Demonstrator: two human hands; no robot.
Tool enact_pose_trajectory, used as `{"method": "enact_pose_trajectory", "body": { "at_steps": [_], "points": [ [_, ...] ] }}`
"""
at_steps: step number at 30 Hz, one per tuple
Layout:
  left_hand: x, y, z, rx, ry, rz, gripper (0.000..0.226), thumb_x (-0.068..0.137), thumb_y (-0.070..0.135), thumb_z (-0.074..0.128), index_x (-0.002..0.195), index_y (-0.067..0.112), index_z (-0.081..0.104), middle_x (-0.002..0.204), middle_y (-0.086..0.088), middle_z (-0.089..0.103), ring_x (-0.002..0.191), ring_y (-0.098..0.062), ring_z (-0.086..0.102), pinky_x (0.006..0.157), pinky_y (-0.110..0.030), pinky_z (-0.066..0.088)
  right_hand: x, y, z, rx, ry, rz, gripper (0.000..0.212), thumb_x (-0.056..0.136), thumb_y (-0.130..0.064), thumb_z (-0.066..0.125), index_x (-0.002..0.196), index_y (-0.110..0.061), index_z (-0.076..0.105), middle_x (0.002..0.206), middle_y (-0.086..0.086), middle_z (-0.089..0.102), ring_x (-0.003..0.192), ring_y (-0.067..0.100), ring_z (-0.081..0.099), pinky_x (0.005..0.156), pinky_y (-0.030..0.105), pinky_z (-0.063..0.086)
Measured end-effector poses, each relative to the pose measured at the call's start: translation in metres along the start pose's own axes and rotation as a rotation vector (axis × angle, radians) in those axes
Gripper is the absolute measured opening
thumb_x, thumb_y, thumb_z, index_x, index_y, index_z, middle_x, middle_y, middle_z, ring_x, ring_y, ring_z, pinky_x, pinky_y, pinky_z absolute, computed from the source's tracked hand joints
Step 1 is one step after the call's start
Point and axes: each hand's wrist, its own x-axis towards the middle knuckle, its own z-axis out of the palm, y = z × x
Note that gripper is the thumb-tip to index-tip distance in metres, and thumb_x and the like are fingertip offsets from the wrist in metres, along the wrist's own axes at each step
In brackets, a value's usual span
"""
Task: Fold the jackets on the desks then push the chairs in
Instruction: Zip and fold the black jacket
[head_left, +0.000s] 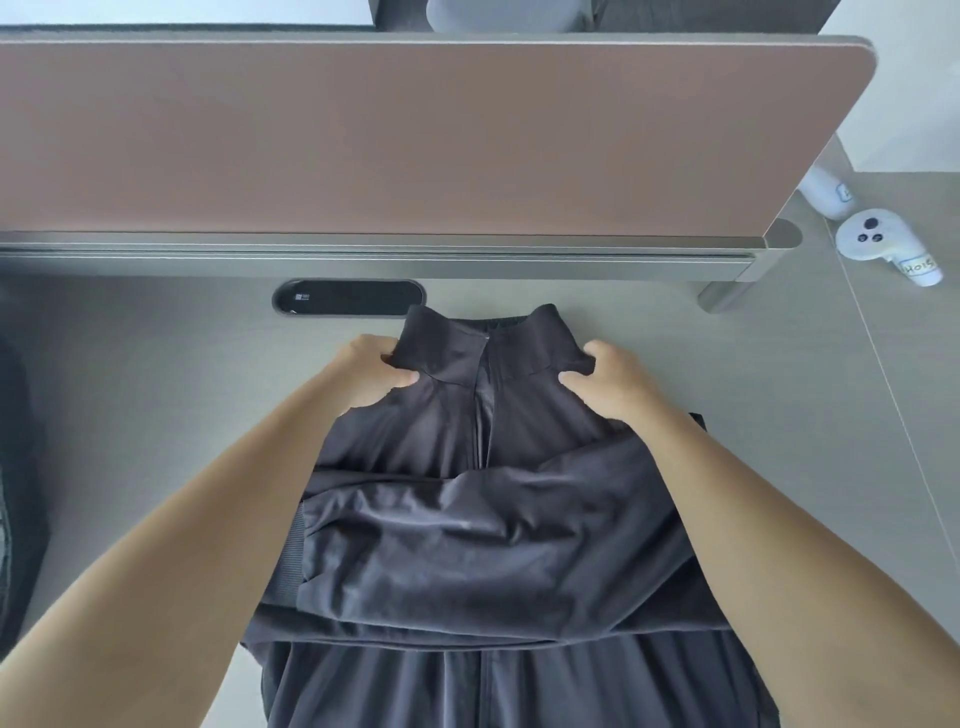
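A dark grey zip jacket (483, 525) lies face up on the grey desk (156, 405), collar toward the partition, hem hanging over the near edge. Both sleeves are folded across its chest. My left hand (371, 371) grips the left shoulder just below the collar, thumb on top of the cloth. My right hand (610, 379) grips the right shoulder the same way. The jacket's back is hidden.
A brown partition screen (415, 140) on a grey rail stands across the desk just beyond the collar. A black cable slot (348, 297) sits in the desk behind the jacket. Two white controllers (883, 244) lie at the far right. A dark object (21, 467) shows at the left edge.
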Motion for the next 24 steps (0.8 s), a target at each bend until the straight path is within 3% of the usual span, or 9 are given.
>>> {"method": "enact_pose_trajectory", "body": {
  "at_steps": [3,6,8,10,14,17,19,21,24],
  "points": [
    [-0.004,-0.002,-0.011,-0.072,0.095,0.105,0.026,0.080,0.018,0.081,0.065,0.027,0.061,0.063,0.009,0.056,0.063,-0.021,0.049,0.059,-0.028,0.035,-0.002,-0.001,-0.016,0.173,0.023,-0.101,0.016,0.090,-0.018,0.067,0.076,-0.018,0.059,0.065,-0.003,0.057,0.060,0.018,0.053,0.058,0.027,0.039],
    [-0.027,-0.011,-0.022,-0.020,0.047,0.182,0.022,0.078,0.021,0.083,0.079,0.034,0.066,0.086,0.008,0.068,0.077,-0.014,0.061,0.073,-0.030,0.045,-0.019,0.011,-0.029,0.134,0.052,-0.256,0.012,0.087,-0.024,0.074,0.084,-0.024,0.063,0.075,-0.011,0.062,0.066,0.005,0.055,0.065,0.021,0.042],
    [-0.041,-0.016,-0.018,0.055,0.008,0.228,0.025,0.080,0.012,0.080,0.076,0.029,0.062,0.082,0.007,0.065,0.071,-0.009,0.056,0.068,-0.026,0.043,-0.030,0.020,-0.029,0.067,-0.002,-0.281,0.015,0.086,-0.020,0.075,0.084,-0.026,0.062,0.081,-0.011,0.064,0.073,0.009,0.059,0.070,0.023,0.045],
    [-0.050,-0.017,-0.015,0.004,0.076,0.311,0.034,0.083,-0.001,0.075,0.071,0.026,0.059,0.075,0.005,0.061,0.064,-0.006,0.052,0.065,-0.020,0.041,-0.036,0.024,-0.026,0.123,0.006,-0.280,0.026,0.085,-0.009,0.073,0.077,-0.029,0.059,0.080,-0.011,0.064,0.074,0.013,0.059,0.073,0.029,0.045],
    [-0.066,-0.017,-0.030,-0.121,0.299,0.406,0.036,0.080,0.000,0.079,0.072,0.031,0.063,0.076,0.015,0.066,0.069,-0.001,0.061,0.074,-0.019,0.048,-0.061,0.011,-0.040,0.274,0.219,-0.368,0.023,0.079,0.001,0.076,0.083,-0.018,0.065,0.085,-0.005,0.063,0.081,0.015,0.059,0.079,0.022,0.044],
    [-0.103,-0.030,-0.035,-0.007,0.309,0.579,0.040,0.075,-0.005,0.081,0.072,0.031,0.064,0.077,0.014,0.064,0.073,-0.002,0.061,0.074,-0.014,0.048,-0.108,0.019,-0.044,0.107,0.327,-0.619,0.023,0.071,0.010,0.074,0.081,-0.009,0.067,0.086,-0.005,0.058,0.082,0.019,0.058,0.075,0.021,0.044],
    [-0.127,-0.051,-0.024,0.153,0.245,0.727,0.039,0.070,-0.015,0.078,0.073,0.024,0.069,0.081,0.012,0.064,0.078,-0.003,0.061,0.079,-0.016,0.048,-0.139,0.044,-0.030,-0.131,0.293,-0.760,0.027,0.065,0.010,0.072,0.080,-0.013,0.068,0.088,-0.005,0.057,0.083,0.020,0.055,0.075,0.025,0.039],
    [-0.140,-0.080,-0.005,0.320,0.185,0.851,0.033,0.068,-0.013,0.075,0.076,0.020,0.073,0.082,0.010,0.063,0.081,-0.011,0.059,0.081,-0.026,0.049,-0.158,0.075,-0.007,-0.383,0.209,-0.830,0.034,0.061,0.009,0.075,0.083,-0.017,0.069,0.092,-0.003,0.059,0.082,0.022,0.055,0.078,0.030,0.039],
    [-0.148,-0.120,0.027,0.498,0.164,0.808,0.038,0.067,-0.003,0.070,0.084,0.031,0.067,0.088,0.008,0.061,0.080,-0.021,0.058,0.072,-0.043,0.054,-0.169,0.110,0.021,-0.605,0.152,-0.794,0.039,0.057,0.005,0.080,0.083,-0.022,0.068,0.090,-0.003,0.059,0.077,0.024,0.059,0.083,0.034,0.032]
  ]
}}
